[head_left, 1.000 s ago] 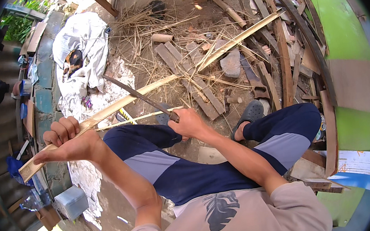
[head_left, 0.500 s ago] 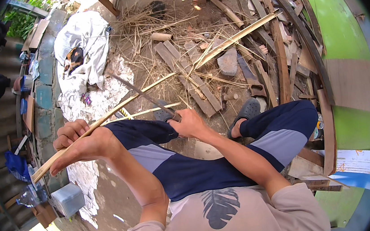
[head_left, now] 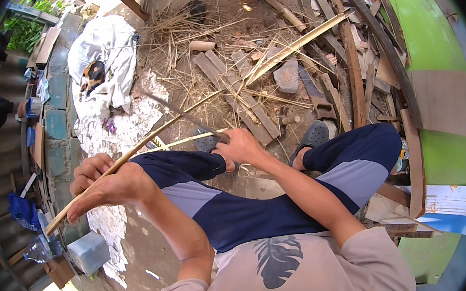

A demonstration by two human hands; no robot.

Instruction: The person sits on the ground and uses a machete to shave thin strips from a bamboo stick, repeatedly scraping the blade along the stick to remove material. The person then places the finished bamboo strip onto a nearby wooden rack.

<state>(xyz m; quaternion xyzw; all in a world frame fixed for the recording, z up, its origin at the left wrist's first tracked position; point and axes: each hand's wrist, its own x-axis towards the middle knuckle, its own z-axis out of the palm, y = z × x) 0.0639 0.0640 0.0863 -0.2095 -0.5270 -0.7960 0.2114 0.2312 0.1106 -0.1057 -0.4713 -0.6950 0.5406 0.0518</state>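
My left hand (head_left: 106,184) is closed around the near end of a long, thin bamboo strip (head_left: 155,134), which slants away to the upper right over my left knee. In my right hand (head_left: 243,146) is the handle of a long, dark-bladed knife (head_left: 199,122). The blade points up and left and crosses the bamboo strip; whether the edge touches it I cannot tell. A paler thin strip (head_left: 187,141) lies below the blade, running toward my right hand.
A split bamboo length (head_left: 296,48) rests over short boards (head_left: 229,83) and shavings. Nearby are a stone block (head_left: 286,77) and a handsaw (head_left: 323,107). Planks (head_left: 354,76) pile up at right. A calico cat (head_left: 93,75) lies on white cloth (head_left: 111,42) at left.
My right hand has shifted slightly up and right with the knife. My left hand and the near end of the bamboo strip have moved a little to the right.
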